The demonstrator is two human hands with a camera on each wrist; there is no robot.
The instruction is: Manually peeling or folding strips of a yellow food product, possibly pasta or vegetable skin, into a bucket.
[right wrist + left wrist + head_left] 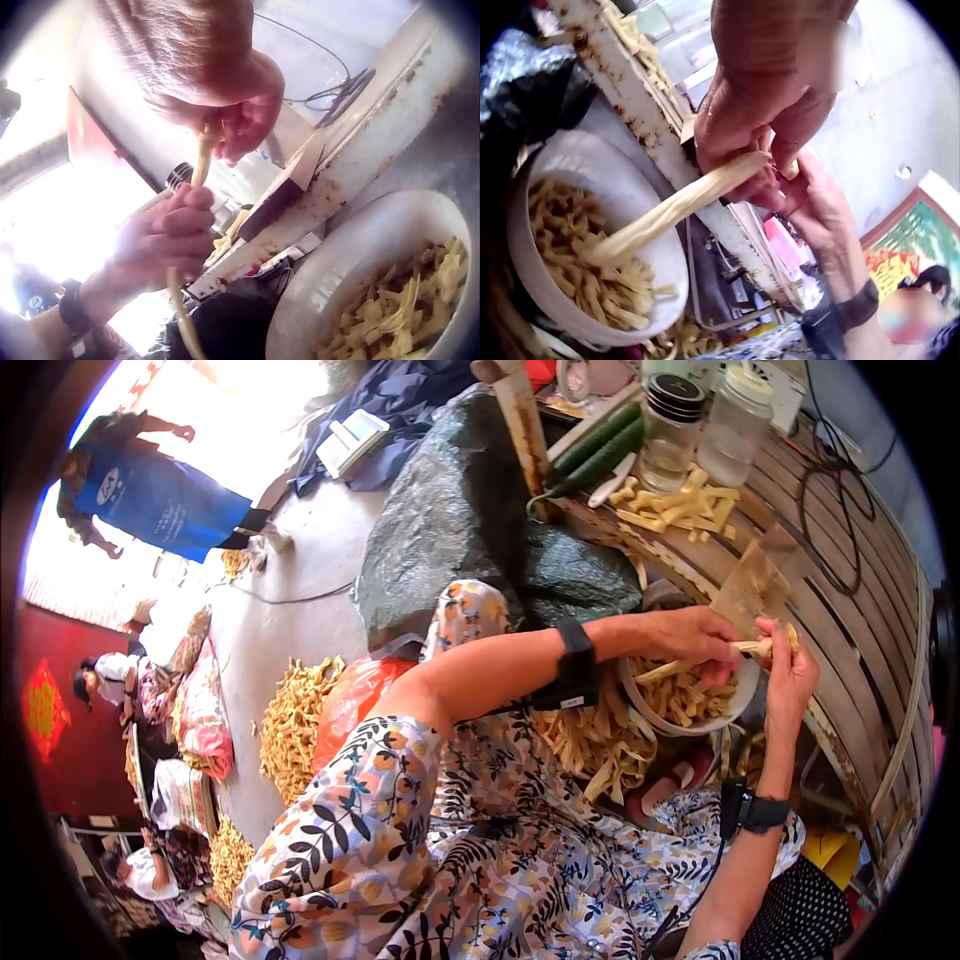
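Note:
My left hand (692, 636) and right hand (790, 675) meet above a white bucket, both gripping one pale yellow, flexible strip (682, 201). In the left wrist view, a long end of it hangs from my left fingers over the bucket. My right fingertips pinch the other end, where a knot-like bulge (210, 139) shows in the right wrist view. My left fingers curl round the strip just below that bulge. Inside the white bucket (628, 690) lie many short yellow pieces (585, 262). Longer loose strips (605, 745) lie beside it.
A slatted wooden table (850, 650) with a rusty edge borders the bucket. On it stand jars (672, 445), cucumbers (600, 450), more yellow pieces (690, 505) and a black cable (835, 500). Dark plastic sheeting (440, 510) and a heap of yellow pieces (295, 725) lie to the left. Other people are farther off.

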